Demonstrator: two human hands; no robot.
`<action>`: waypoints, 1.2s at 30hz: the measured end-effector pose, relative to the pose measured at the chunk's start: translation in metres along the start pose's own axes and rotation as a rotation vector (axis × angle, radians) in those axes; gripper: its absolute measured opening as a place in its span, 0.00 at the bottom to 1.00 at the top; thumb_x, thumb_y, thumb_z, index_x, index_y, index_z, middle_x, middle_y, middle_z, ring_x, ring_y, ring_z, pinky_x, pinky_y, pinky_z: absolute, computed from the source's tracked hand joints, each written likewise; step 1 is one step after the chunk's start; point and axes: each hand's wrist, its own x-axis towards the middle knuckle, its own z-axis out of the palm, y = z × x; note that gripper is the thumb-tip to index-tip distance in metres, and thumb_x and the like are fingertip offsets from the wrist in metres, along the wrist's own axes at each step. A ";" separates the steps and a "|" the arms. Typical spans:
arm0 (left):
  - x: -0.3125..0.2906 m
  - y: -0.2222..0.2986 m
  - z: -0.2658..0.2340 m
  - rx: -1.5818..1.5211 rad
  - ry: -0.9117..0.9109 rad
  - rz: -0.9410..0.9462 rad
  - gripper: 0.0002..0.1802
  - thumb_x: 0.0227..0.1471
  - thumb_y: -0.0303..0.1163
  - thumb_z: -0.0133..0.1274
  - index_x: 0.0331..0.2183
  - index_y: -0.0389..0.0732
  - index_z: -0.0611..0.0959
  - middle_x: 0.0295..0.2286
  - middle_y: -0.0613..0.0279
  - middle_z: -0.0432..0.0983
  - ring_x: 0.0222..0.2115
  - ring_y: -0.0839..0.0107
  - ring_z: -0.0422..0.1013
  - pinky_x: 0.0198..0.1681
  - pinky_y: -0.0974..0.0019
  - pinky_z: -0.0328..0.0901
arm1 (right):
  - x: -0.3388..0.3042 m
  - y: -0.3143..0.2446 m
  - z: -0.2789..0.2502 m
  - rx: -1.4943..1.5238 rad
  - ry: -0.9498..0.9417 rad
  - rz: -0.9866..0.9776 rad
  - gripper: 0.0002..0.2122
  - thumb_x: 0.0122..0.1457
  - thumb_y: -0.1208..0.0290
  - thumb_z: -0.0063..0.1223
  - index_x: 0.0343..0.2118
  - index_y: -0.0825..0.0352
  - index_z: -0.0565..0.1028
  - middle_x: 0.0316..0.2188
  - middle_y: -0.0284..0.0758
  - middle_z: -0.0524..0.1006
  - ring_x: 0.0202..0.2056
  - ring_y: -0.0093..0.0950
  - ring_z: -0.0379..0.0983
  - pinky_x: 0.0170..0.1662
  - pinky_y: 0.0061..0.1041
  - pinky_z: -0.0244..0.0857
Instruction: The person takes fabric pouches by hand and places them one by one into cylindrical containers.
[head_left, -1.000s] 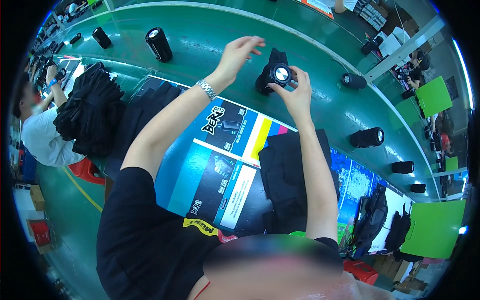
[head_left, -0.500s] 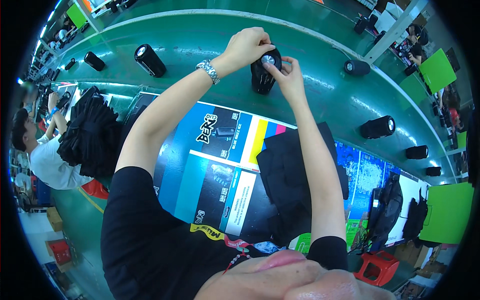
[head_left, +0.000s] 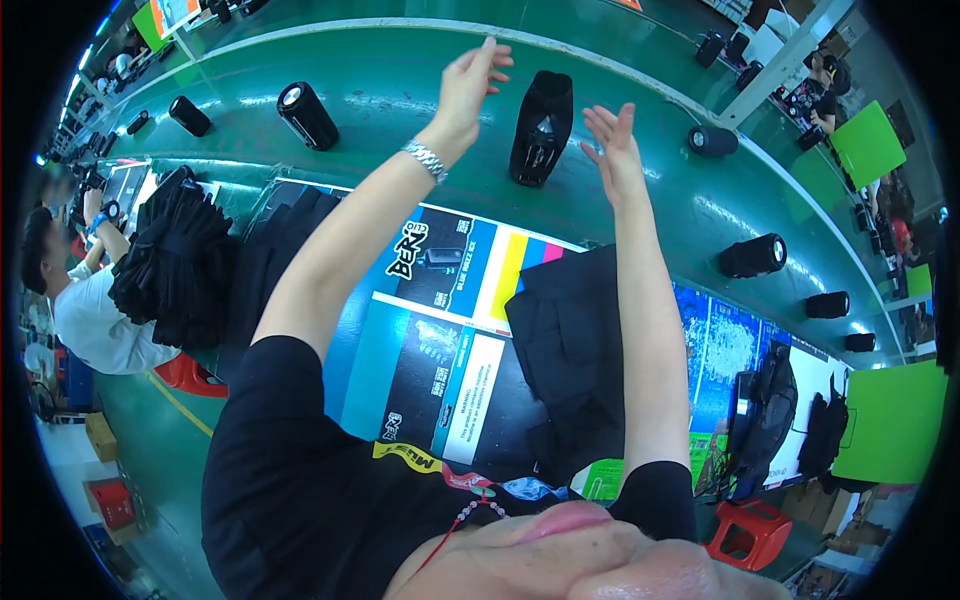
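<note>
At this worker's twelve o'clock, a black cylinder, glossy below, matte and flaring above, is resting on the green belt; left hand and right hand are hovering wide either side.

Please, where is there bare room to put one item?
On the green surface: between left hand and nearest left cylinder; between right hand and nearest right cylinder. The printed board is bare between left forearm and black cloth. Crowded: between the hands, where the middle cylinder stands, and far left, at the cloth bundle.
</note>
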 end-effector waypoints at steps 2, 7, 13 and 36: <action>0.005 -0.023 0.001 -0.222 0.004 -0.254 0.25 0.60 0.50 0.41 0.43 0.37 0.75 0.34 0.60 0.77 0.34 0.74 0.72 0.37 0.70 0.65 | 0.021 0.003 0.015 -0.039 0.040 0.000 0.46 0.54 0.29 0.25 0.57 0.76 0.58 0.51 0.47 0.69 0.58 0.38 0.58 0.59 0.42 0.47; -0.008 -0.046 0.063 -0.134 -0.088 -0.268 0.34 0.61 0.54 0.32 0.38 0.32 0.79 0.34 0.55 0.78 0.32 0.72 0.73 0.38 0.70 0.66 | 0.063 0.023 0.033 0.160 0.122 0.085 0.37 0.59 0.36 0.27 0.40 0.75 0.70 0.39 0.44 0.75 0.41 0.32 0.71 0.45 0.30 0.62; -0.035 -0.077 0.049 -0.240 -0.110 -0.121 0.34 0.62 0.51 0.29 0.32 0.31 0.80 0.29 0.57 0.78 0.31 0.73 0.73 0.39 0.72 0.66 | 0.043 0.065 0.025 0.423 -0.029 0.046 0.22 0.64 0.53 0.37 0.30 0.71 0.73 0.24 0.33 0.75 0.26 0.23 0.73 0.32 0.21 0.67; -0.078 -0.051 -0.054 0.290 0.096 0.005 0.19 0.58 0.36 0.46 0.43 0.30 0.74 0.36 0.53 0.78 0.38 0.70 0.73 0.42 0.67 0.65 | -0.028 0.013 -0.059 -0.364 0.263 0.015 0.13 0.62 0.65 0.46 0.34 0.74 0.73 0.32 0.40 0.77 0.32 0.28 0.76 0.34 0.25 0.71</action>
